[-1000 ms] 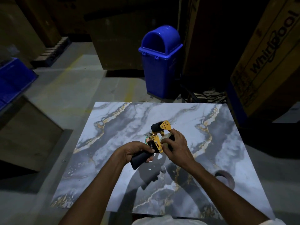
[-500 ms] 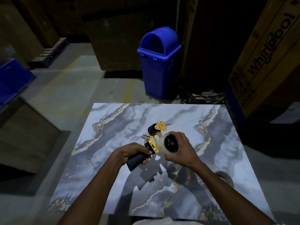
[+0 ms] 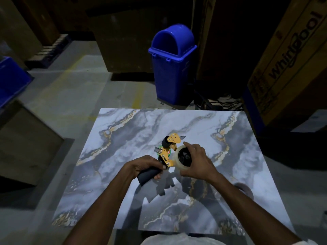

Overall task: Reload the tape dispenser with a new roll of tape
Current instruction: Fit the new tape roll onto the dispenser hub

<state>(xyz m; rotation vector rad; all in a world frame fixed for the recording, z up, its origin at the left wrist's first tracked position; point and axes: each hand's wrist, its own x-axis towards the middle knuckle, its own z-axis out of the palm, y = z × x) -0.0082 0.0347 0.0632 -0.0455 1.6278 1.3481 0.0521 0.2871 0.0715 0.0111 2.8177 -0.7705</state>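
Note:
A yellow and black tape dispenser (image 3: 168, 152) is held above the marble-patterned table (image 3: 123, 138). My left hand (image 3: 146, 165) is closed around its black handle (image 3: 147, 175). A clear roll of tape (image 3: 182, 158) sits around the dispenser's black hub, its open side turned toward me. My right hand (image 3: 198, 160) wraps the roll from the right, fingers over its rim. The dispenser's blade end points away from me.
A brown empty tape core (image 3: 245, 189) lies on the table's right side, partly hidden by my right forearm. A blue bin (image 3: 172, 68) stands on the floor beyond the table. A large cardboard box (image 3: 286, 59) leans at the right; a blue crate (image 3: 10, 80) sits at left.
One second ago the roll was hidden behind my right hand; now it sits turned toward me on the hub. Both hands have held their places on handle and roll since.

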